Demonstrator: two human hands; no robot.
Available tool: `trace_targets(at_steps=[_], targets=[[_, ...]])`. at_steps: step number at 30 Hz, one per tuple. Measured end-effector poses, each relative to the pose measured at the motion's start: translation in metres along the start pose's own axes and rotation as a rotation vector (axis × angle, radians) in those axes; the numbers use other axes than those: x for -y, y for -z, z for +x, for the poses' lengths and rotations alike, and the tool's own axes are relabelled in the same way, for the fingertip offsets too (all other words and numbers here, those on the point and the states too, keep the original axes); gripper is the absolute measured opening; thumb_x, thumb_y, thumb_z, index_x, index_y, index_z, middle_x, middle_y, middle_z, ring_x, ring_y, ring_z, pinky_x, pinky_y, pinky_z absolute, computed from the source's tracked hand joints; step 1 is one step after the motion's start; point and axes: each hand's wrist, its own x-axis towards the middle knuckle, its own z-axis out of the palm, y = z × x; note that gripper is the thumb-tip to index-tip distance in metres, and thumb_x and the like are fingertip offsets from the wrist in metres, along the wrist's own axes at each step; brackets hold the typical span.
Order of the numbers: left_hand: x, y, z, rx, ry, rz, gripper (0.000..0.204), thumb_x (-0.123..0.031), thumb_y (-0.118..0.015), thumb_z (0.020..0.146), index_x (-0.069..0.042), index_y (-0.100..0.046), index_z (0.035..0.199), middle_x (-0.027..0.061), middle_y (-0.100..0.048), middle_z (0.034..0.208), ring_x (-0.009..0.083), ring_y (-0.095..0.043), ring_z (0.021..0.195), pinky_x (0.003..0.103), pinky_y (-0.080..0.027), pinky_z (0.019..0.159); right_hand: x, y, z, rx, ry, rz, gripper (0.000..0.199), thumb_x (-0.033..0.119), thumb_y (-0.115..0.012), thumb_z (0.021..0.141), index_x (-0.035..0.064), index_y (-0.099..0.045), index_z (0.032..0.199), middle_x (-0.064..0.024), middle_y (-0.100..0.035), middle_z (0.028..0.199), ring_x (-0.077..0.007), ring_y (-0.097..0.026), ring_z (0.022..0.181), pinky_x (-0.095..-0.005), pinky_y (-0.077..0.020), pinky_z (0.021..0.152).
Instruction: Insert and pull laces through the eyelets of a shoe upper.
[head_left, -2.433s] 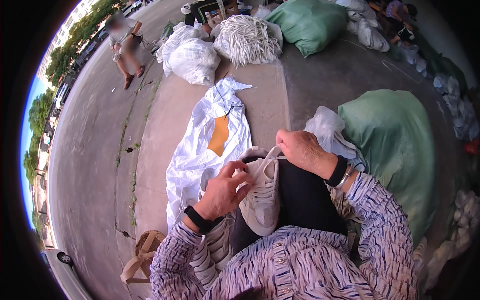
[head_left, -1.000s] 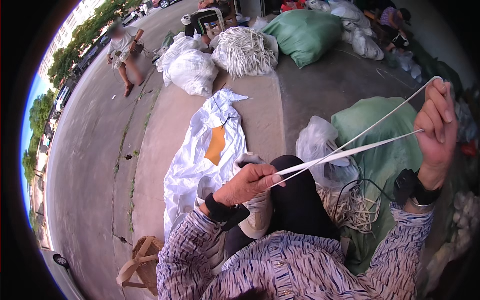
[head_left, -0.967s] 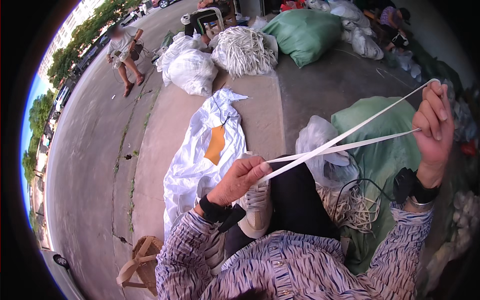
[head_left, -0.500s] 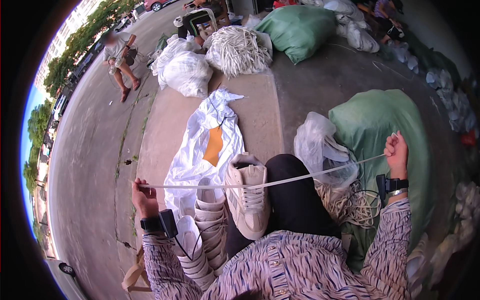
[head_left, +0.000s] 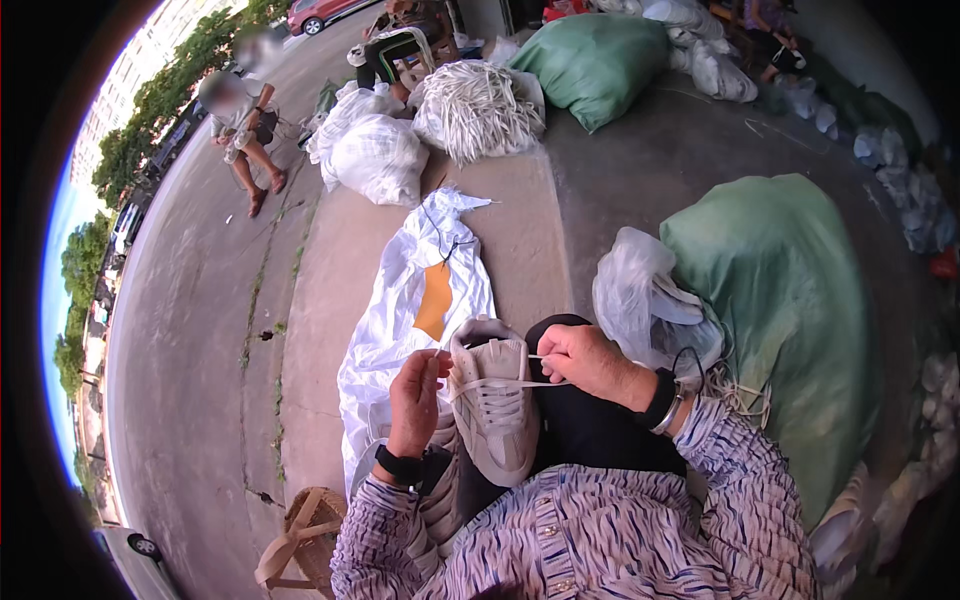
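Note:
A beige sneaker [head_left: 503,425] rests on my lap, its toe toward me and its tongue upright. The lower eyelets are laced. A flat pale shoelace [head_left: 495,383] crosses the front of the tongue. My left hand [head_left: 415,398] pinches the lace at the left side of the shoe's collar. On the right of the shoe, my right hand [head_left: 597,366] is closed on the other end of the lace, above my dark-trousered knee. My left forearm partly hides a stack of more beige sneakers [head_left: 440,500].
A white sack [head_left: 405,290] with an orange piece [head_left: 434,302] lies ahead. To the right are a clear plastic bag [head_left: 640,290], loose laces [head_left: 745,395] and a big green sack [head_left: 780,270]. A bundle of laces [head_left: 475,110] stands farther off. Other people sit at the back.
Both hands have come inward from wide apart to the two sides of the shoe. The lace, stretched straight before, now lies across the tongue.

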Motion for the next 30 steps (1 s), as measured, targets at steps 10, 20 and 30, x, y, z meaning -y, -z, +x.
trace_targets(at_steps=[10, 20, 30], targets=[[-0.012, -0.013, -0.03, 0.056, 0.229, -0.172, 0.017, -0.013, -0.056, 0.1, 0.0, -0.067, 0.103, 0.0019, -0.064, 0.079, 0.0069, -0.061, 0.068, 0.02, -0.047, 0.057, -0.02, -0.018, -0.003, -0.093, 0.184, -0.342, 0.011, 0.013, -0.066, 0.084, 0.0021, -0.063, 0.084, -0.015, -0.066, 0.072, -0.0309, -0.067, 0.068, -0.0377, -0.0509, 0.06], [-0.002, -0.01, -0.024, 0.212, 0.281, -0.057, 0.024, -0.021, -0.057, 0.099, 0.001, -0.065, 0.093, -0.0011, -0.06, 0.076, 0.0074, -0.053, 0.073, 0.023, -0.044, 0.068, -0.016, -0.025, -0.004, -0.135, 0.28, -0.447, 0.01, 0.013, -0.062, 0.086, 0.0039, -0.059, 0.083, -0.0181, -0.065, 0.072, -0.0385, -0.066, 0.072, -0.0477, -0.0516, 0.062], [-0.005, -0.006, -0.02, 0.227, 0.453, -0.251, 0.023, -0.023, -0.058, 0.096, -0.003, -0.065, 0.087, -0.0013, -0.06, 0.075, 0.0069, -0.053, 0.066, 0.021, -0.043, 0.061, -0.009, -0.027, 0.0, 0.001, 0.273, -0.55, 0.012, 0.016, -0.063, 0.087, 0.0043, -0.06, 0.086, -0.0171, -0.066, 0.073, -0.0367, -0.067, 0.07, -0.045, -0.053, 0.064]])
